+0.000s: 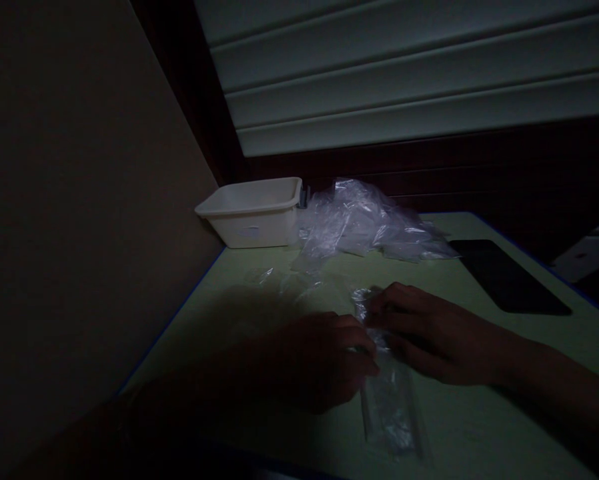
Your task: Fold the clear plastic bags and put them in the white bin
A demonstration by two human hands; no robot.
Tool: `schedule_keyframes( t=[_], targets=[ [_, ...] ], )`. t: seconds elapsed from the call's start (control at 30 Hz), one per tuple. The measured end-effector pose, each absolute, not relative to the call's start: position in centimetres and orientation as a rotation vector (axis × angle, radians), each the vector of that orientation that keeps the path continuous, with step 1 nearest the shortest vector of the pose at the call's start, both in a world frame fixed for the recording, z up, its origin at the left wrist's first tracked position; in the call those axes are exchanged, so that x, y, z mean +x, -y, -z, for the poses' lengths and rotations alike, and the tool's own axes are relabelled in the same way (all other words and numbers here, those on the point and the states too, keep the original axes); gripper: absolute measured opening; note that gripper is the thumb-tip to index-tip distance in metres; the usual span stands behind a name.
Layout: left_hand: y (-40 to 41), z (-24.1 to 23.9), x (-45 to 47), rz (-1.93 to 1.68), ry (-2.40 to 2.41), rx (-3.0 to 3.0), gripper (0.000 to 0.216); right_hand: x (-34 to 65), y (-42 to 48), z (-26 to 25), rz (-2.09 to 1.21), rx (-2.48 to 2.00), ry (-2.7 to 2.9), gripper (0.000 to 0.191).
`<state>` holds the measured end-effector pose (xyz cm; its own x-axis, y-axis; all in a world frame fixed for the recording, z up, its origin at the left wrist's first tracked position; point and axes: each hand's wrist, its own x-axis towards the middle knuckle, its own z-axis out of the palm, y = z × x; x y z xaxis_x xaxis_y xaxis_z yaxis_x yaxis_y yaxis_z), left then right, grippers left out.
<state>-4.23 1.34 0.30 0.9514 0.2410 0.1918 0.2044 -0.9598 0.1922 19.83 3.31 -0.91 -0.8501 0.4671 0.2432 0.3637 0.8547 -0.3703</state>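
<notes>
At the lower centre of the frame, a clear plastic bag (392, 407) is touched by the left hand (337, 360) and right hand (442, 333), fingers curled, close together; whether it is gripped cannot be told, nor can any contents be made out. Left of centre, a white tub (259, 225), its bottom hidden, is seen beside heaped clear bags (364, 220).

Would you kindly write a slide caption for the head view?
Left hand and right hand at clear plastic on a table, with a tub and a plastic heap beyond.
</notes>
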Motion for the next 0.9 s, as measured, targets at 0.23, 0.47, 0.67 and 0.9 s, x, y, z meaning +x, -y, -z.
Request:
schedule_keyframes(
  t=[0.23,0.47,0.67,0.9],
  targets=[
    [-1.2,0.3,-4.2,-0.354,-0.329,2.95,0.026,19.8,-3.2,0.8,-0.484,-0.62,2.672,0.034],
    [-1.1,0.7,-4.2,-0.41,-0.33,2.923,0.026,20.3,-3.3,0.2,-0.535,-0.657,2.53,0.036],
    [-1.1,0.8,-4.2,-0.421,-0.32,2.904,0.027,20.6,-3.8,0.7,-0.401,-1.181,2.251,0.027],
    [-1.1,0.7,-4.1,-0.41,-0.331,2.902,0.03,20.4,-4.8,2.3,-0.434,-1.299,2.231,0.026]
  ],
)
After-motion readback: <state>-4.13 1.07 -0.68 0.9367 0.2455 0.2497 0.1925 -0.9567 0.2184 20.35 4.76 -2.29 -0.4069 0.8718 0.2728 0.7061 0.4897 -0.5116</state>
